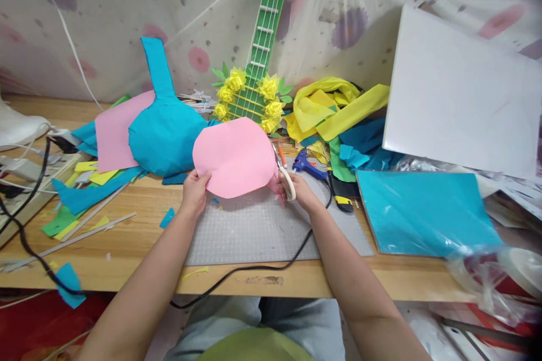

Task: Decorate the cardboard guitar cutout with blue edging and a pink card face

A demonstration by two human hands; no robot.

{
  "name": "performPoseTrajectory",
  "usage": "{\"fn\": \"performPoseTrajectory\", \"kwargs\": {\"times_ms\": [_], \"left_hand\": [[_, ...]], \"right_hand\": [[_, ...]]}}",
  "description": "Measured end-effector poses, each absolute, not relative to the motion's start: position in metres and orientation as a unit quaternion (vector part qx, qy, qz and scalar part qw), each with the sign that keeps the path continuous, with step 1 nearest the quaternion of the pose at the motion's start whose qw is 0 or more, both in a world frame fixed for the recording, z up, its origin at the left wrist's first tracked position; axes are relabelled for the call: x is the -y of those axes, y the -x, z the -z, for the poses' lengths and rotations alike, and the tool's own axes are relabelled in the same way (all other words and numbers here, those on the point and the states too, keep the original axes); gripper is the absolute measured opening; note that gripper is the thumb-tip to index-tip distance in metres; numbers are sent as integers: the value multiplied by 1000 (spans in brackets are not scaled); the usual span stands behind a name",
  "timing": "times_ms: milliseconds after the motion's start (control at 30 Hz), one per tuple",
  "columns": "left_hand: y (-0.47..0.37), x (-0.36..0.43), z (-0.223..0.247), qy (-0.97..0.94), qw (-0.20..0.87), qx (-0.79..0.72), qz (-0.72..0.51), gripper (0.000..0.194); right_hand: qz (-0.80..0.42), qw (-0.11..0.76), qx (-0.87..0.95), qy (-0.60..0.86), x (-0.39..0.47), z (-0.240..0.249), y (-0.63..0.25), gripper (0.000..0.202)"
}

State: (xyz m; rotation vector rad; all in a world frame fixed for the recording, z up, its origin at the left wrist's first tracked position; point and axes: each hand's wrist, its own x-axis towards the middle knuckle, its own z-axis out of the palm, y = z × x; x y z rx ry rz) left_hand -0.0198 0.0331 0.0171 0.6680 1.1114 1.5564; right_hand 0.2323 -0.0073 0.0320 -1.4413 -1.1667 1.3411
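A rounded sheet of pink paper (235,158) is held up over the grey cutting mat (249,237). My left hand (196,193) pinches its lower left edge. White-handled scissors (288,185) are gripped in my right hand (298,190), with the blades at the sheet's right edge. A pink strip hangs by the scissors, partly hidden by them. Behind and to the left lies a blue paper-covered shape (167,135) with a round body and a long neck. A green paper guitar with yellow flowers (254,90) leans upright at the back.
A blue glue gun (309,165) and a box cutter (342,194) lie right of the scissors. A black cable (254,267) crosses the mat's front. Blue packaged paper (427,211), a white board (461,90), yellow paper (326,104) and a power strip (38,192) surround the work area.
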Motion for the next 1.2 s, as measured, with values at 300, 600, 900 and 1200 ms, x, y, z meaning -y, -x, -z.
{"fn": "performPoseTrajectory", "kwargs": {"times_ms": [300, 600, 900, 1200], "left_hand": [[20, -33, -18, -280, 537, -472, -641, 31], [19, -32, -15, -301, 536, -477, -628, 35], [18, -32, -17, -290, 540, -477, -630, 32], [19, -33, -14, -294, 534, -489, -624, 33]], "right_hand": [[-561, 405, 481, 538, 11, -39, -234, 45], [-565, 403, 471, 544, 11, -42, -235, 46], [-572, 398, 482, 531, 13, -43, -235, 47], [-551, 394, 498, 542, 11, -39, -235, 47]]}}
